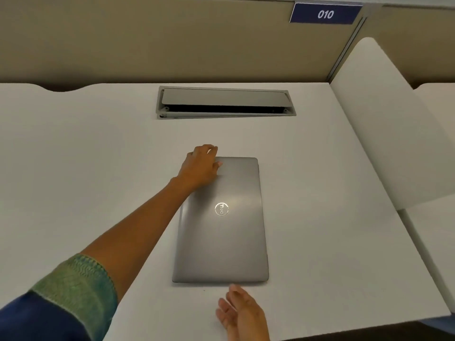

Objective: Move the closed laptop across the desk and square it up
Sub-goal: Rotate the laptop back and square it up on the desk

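A closed grey laptop (221, 232) lies flat on the white desk (86, 168), turned so its short edges face near and far, with a round logo on the lid. My left hand (200, 168) is stretched out and grips the laptop's far left corner, fingers curled over the far edge and thumb on the lid. My right hand (242, 313) hovers just in front of the near short edge with its palm turned up and fingers apart, holding nothing; a fingertip is close to that edge, and I cannot tell if it touches.
A grey cable hatch (225, 103) with its flap part open is set into the desk beyond the laptop. A beige partition (172, 45) with a blue "010" sign (325, 14) backs the desk. A white divider panel (384, 124) stands on the right.
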Demonstrator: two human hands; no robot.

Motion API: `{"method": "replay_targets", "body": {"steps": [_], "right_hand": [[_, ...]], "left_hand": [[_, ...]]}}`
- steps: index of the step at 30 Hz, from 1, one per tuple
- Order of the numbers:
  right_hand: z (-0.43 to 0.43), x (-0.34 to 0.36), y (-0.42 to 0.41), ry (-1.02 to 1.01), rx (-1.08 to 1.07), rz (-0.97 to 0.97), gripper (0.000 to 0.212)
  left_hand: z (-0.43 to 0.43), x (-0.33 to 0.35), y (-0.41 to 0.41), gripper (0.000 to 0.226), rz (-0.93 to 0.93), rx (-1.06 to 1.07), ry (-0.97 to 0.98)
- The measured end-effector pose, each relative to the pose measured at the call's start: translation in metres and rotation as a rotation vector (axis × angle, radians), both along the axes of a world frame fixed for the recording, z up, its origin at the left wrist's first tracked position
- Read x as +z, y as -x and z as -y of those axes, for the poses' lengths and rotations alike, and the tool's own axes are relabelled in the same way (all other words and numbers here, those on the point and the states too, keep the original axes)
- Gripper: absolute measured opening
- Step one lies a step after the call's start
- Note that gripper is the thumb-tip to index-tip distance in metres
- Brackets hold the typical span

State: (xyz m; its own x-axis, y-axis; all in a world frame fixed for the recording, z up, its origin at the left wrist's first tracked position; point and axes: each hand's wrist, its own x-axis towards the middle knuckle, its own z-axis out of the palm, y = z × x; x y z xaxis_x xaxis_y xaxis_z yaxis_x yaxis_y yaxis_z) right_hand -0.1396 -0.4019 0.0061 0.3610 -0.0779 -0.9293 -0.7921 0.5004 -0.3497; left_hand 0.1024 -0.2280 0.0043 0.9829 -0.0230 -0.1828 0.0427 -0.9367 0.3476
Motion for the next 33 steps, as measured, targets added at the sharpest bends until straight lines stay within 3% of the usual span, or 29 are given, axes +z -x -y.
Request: {"method": "replay_targets", "body": {"steps": [3,10,16,25,29,33], "right_hand": [[-0.014,-0.009,0.005,-0.079,-0.020,-0.052,0.035],[-0.031,-0.019,-0.020,0.032,-0.123,-0.004,0.052],[-0.026,-0.020,-0.022,0.078,-0.113,0.033,0.044],[0.010,-0.033,-0.027,0.130,-0.085,0.141,0.044],[0.046,-0.018,-0.045,0.246,0.103,0.278,0.033],[0.074,-0.010,-0.083,0.387,0.372,0.335,0.041]], "left_hand": [[0.004,-0.009,-0.027,0.056,-0.096,-0.077,-0.042],[0.011,-0.020,-0.045,0.050,-0.171,-0.154,-0.080],[0.008,-0.022,-0.045,0.044,-0.157,-0.093,-0.029],[-0.017,-0.025,-0.008,0.041,-0.117,0.234,0.098],[-0.033,-0.019,0.033,0.034,-0.125,0.430,0.175],[-0.049,-0.015,0.079,0.028,-0.149,0.610,0.246]]}}
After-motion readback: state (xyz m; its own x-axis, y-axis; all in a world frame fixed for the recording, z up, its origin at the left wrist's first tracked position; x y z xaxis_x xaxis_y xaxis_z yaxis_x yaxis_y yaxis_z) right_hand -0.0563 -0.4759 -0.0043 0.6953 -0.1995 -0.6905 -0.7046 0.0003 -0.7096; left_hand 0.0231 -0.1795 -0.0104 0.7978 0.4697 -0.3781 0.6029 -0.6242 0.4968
